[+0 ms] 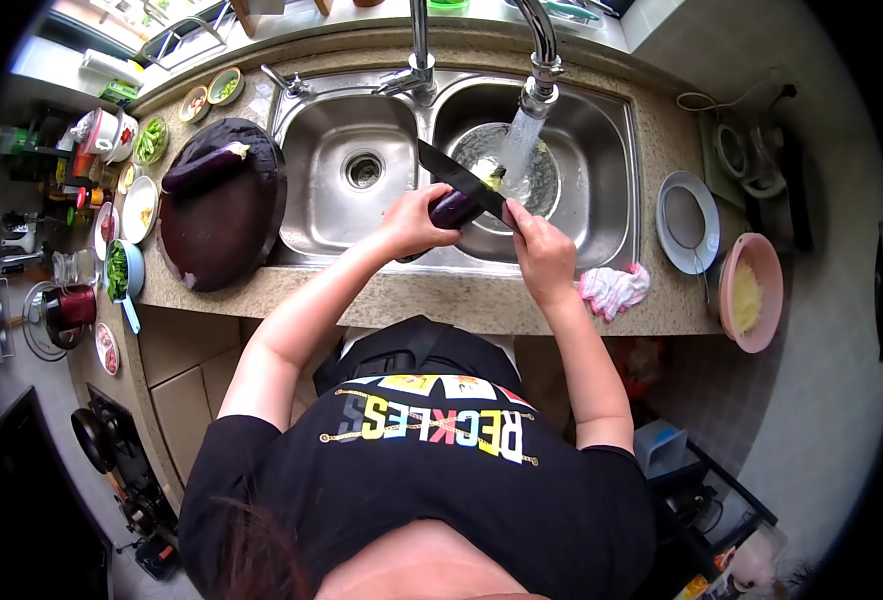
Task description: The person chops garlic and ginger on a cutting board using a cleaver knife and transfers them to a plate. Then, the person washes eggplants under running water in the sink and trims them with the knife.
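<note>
Over the divider of the double sink (312, 232), my left hand (414, 220) is closed round a dark purple eggplant (454, 209). My right hand (544, 248) grips a black cleaver (459, 178) by its handle end. The blade lies across the stem end of the eggplant and hides part of it. Water runs from the faucet (540, 90) into a metal bowl (482, 150) in the right basin, just beyond the blade. Another eggplant (200, 170) rests on the round dark cutting board (207, 235) to the left.
Small dishes and a blue-handled pan of greens (117, 270) line the left counter. To the right are a crumpled cloth (614, 290), a white bowl with a strainer (684, 220) and a pink bowl (770, 270) of pale yellow food.
</note>
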Demonstrator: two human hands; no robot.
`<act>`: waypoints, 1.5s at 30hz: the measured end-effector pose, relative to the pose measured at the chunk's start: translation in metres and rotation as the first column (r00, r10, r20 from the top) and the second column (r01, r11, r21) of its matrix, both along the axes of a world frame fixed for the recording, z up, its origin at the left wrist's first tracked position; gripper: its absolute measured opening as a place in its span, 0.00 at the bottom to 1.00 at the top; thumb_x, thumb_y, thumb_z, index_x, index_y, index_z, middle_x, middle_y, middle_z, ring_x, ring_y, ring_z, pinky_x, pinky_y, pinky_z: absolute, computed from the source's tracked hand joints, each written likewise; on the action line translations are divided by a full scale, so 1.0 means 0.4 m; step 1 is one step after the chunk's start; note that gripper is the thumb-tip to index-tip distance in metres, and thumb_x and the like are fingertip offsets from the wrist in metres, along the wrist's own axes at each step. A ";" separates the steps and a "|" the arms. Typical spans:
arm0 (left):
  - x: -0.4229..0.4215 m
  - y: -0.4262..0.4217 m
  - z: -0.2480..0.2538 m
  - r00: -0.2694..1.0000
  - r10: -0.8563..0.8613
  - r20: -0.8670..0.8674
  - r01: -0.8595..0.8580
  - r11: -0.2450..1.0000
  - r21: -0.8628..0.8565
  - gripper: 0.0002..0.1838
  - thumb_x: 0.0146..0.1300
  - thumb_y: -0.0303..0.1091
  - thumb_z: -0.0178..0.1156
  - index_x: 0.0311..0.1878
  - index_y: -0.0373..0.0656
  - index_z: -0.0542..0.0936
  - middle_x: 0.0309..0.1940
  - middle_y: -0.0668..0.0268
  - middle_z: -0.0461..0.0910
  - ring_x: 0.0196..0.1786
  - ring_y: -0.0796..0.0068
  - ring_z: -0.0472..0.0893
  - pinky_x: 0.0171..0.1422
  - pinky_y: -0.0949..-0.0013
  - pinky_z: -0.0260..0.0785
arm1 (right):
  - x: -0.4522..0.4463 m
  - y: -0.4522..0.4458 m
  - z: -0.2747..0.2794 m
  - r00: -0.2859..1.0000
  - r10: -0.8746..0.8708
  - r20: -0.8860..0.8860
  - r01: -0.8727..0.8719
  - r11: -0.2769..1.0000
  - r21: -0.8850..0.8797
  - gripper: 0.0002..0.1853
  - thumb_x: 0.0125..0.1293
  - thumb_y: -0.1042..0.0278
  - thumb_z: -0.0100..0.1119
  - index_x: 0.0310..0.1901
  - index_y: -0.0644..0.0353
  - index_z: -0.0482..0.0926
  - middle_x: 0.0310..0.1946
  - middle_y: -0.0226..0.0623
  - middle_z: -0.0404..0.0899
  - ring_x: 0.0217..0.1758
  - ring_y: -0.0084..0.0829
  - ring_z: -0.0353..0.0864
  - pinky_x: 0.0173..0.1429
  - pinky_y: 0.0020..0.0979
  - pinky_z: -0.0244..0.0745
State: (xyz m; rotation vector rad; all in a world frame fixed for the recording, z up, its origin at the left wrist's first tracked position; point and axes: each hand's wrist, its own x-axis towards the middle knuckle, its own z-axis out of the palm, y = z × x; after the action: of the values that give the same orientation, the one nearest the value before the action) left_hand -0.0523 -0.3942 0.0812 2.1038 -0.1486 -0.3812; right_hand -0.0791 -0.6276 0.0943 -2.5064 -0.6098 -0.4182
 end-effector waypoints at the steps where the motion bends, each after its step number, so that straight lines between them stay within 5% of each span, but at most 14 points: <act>1: 0.002 -0.008 0.007 0.999 -0.019 -0.028 0.019 1.000 0.025 0.29 0.39 0.37 0.72 0.48 0.38 0.79 0.37 0.58 0.81 0.40 0.70 0.81 0.49 0.67 0.72 | 0.002 -0.008 -0.003 1.000 -0.004 -0.003 0.004 1.000 0.004 0.29 0.52 0.75 0.62 0.60 0.47 0.74 0.26 0.32 0.74 0.28 0.36 0.78 0.33 0.37 0.74; 7: 0.000 -0.039 0.018 0.996 -0.087 0.009 0.086 0.996 0.029 0.29 0.40 0.36 0.72 0.49 0.37 0.79 0.38 0.57 0.81 0.42 0.67 0.81 0.51 0.67 0.71 | 0.019 -0.047 -0.052 1.000 -0.003 -0.008 0.004 0.999 0.038 0.28 0.53 0.75 0.61 0.59 0.47 0.75 0.25 0.33 0.75 0.27 0.38 0.78 0.32 0.39 0.75; 9: -0.002 -0.034 -0.005 0.997 -0.037 0.065 0.044 0.994 -0.101 0.30 0.40 0.35 0.72 0.51 0.37 0.77 0.40 0.57 0.81 0.44 0.66 0.81 0.53 0.67 0.71 | 0.046 -0.093 -0.161 0.996 -0.078 -0.040 0.079 0.997 0.021 0.19 0.59 0.73 0.57 0.54 0.49 0.76 0.26 0.38 0.79 0.29 0.43 0.81 0.32 0.42 0.75; 10: 0.000 -0.028 0.012 0.970 -0.136 0.199 0.156 0.984 -0.088 0.31 0.41 0.33 0.72 0.52 0.37 0.76 0.41 0.58 0.80 0.45 0.68 0.80 0.54 0.68 0.71 | 0.062 -0.135 -0.193 0.960 -0.152 -0.234 0.127 0.985 -0.117 0.10 0.66 0.68 0.52 0.48 0.52 0.76 0.27 0.44 0.81 0.31 0.47 0.82 0.32 0.46 0.75; 11: 0.001 -0.029 0.027 0.960 -0.131 0.246 0.144 0.989 -0.036 0.30 0.41 0.33 0.72 0.51 0.37 0.77 0.39 0.60 0.80 0.44 0.72 0.80 0.53 0.68 0.71 | 0.076 -0.149 -0.203 0.961 -0.166 -0.222 0.145 0.983 -0.109 0.10 0.66 0.68 0.52 0.48 0.52 0.76 0.27 0.44 0.81 0.31 0.47 0.82 0.32 0.46 0.75; 13: 0.021 -0.031 0.040 0.989 -0.087 0.120 0.102 0.986 -0.131 0.30 0.41 0.33 0.73 0.51 0.37 0.77 0.40 0.61 0.80 0.44 0.74 0.79 0.53 0.69 0.71 | 0.067 -0.164 -0.197 0.891 -0.249 -0.380 0.153 0.952 -0.265 0.09 0.69 0.65 0.48 0.46 0.54 0.75 0.28 0.46 0.81 0.34 0.49 0.82 0.35 0.49 0.75; 15: 0.041 -0.034 0.046 0.999 -0.051 -0.015 0.049 0.993 -0.108 0.30 0.40 0.34 0.72 0.51 0.39 0.78 0.40 0.60 0.81 0.44 0.73 0.80 0.53 0.69 0.71 | 0.070 -0.159 -0.194 0.891 -0.251 -0.378 0.169 0.956 -0.239 0.09 0.68 0.63 0.50 0.45 0.55 0.75 0.28 0.47 0.81 0.34 0.51 0.81 0.37 0.50 0.75; 21: 0.050 -0.034 0.025 0.983 -0.046 0.179 0.070 0.989 -0.128 0.29 0.41 0.33 0.71 0.51 0.40 0.77 0.40 0.60 0.80 0.44 0.68 0.80 0.52 0.68 0.71 | 0.048 -0.165 -0.206 0.841 -0.276 -0.465 0.198 0.957 -0.211 0.09 0.67 0.63 0.51 0.46 0.54 0.76 0.30 0.47 0.82 0.34 0.53 0.81 0.38 0.50 0.74; 29: 0.069 -0.065 0.007 0.965 0.000 0.261 -0.073 0.961 0.267 0.29 0.40 0.39 0.68 0.51 0.49 0.78 0.45 0.63 0.81 0.48 0.58 0.80 0.51 0.59 0.73 | -0.008 -0.169 -0.148 0.815 -0.306 -0.492 0.303 0.949 -0.089 0.12 0.68 0.64 0.51 0.51 0.53 0.75 0.33 0.50 0.82 0.38 0.53 0.81 0.41 0.49 0.74; 35: 0.099 -0.087 -0.002 0.997 -0.040 0.070 0.012 0.932 0.362 0.31 0.42 0.45 0.69 0.54 0.49 0.77 0.44 0.60 0.82 0.47 0.58 0.81 0.52 0.59 0.73 | -0.031 -0.149 -0.142 0.837 -0.296 -0.461 0.343 0.939 0.021 0.13 0.67 0.66 0.52 0.52 0.53 0.75 0.35 0.48 0.82 0.38 0.51 0.81 0.41 0.47 0.75; 38: 0.145 -0.125 -0.012 0.995 -0.077 -0.065 0.092 0.956 0.279 0.35 0.45 0.55 0.71 0.54 0.45 0.77 0.43 0.54 0.82 0.46 0.58 0.83 0.52 0.62 0.73 | -0.037 -0.154 -0.151 0.799 -0.330 -0.502 0.406 0.913 0.045 0.12 0.67 0.66 0.52 0.51 0.55 0.76 0.33 0.49 0.82 0.38 0.52 0.81 0.40 0.47 0.74; 41: 0.227 -0.175 -0.085 0.989 -0.119 -0.087 0.125 0.991 0.057 0.35 0.50 0.54 0.70 0.55 0.38 0.76 0.39 0.55 0.82 0.43 0.66 0.82 0.50 0.65 0.72 | -0.048 -0.166 -0.163 0.791 -0.361 -0.493 0.463 0.881 0.098 0.12 0.68 0.66 0.52 0.49 0.58 0.76 0.29 0.52 0.81 0.35 0.54 0.81 0.38 0.48 0.73; 45: 0.310 -0.266 -0.126 0.976 0.009 -0.216 -0.044 0.986 -0.158 0.36 0.49 0.53 0.72 0.54 0.36 0.75 0.42 0.56 0.81 0.44 0.67 0.80 0.52 0.65 0.71 | -0.059 -0.187 -0.156 0.752 -0.386 -0.535 0.527 0.839 0.136 0.12 0.68 0.66 0.52 0.50 0.60 0.76 0.30 0.53 0.81 0.35 0.57 0.80 0.37 0.49 0.71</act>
State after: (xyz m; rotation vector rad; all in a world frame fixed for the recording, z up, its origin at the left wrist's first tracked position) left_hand 0.0715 -0.5005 0.0308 1.8884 -0.0230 -0.5585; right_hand -0.1026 -0.7022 0.0318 -2.3235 0.2728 -0.0155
